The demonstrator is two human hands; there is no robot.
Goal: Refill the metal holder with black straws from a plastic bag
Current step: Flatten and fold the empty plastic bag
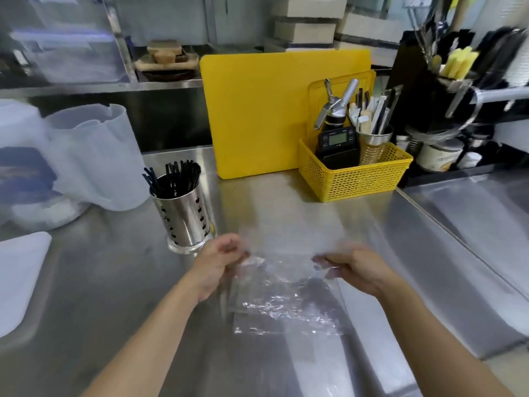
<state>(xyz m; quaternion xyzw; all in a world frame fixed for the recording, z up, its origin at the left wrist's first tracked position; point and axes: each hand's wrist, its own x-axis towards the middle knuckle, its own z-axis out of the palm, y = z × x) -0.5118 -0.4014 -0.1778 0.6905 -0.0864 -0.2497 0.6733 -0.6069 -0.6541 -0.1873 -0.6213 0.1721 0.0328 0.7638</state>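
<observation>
- Now both hands are on the plastic bag [283, 293], spread just above the steel counter [114, 282] near the person.
- Left hand [220, 265] pinches the bag's left upper edge, fingers curled closed on the film; right hand [355, 270] does the same on the right edge, thumb and fingers clamped.
- Pulled apart like that, the film is stretched flat, probably to smooth or fold it; the bag looks see-through and empty, no straws visible inside.
- Metal holder [183, 213] stands upright just left and far of the left hand, black straws [174, 179] bristling from its top, so the refill looks done.
- Far right sits a yellow basket [355, 173] against a yellow cutting board [263, 110]; translucent jugs [94, 156] crowd the far left.
- Nothing lies between hands and holder.
</observation>
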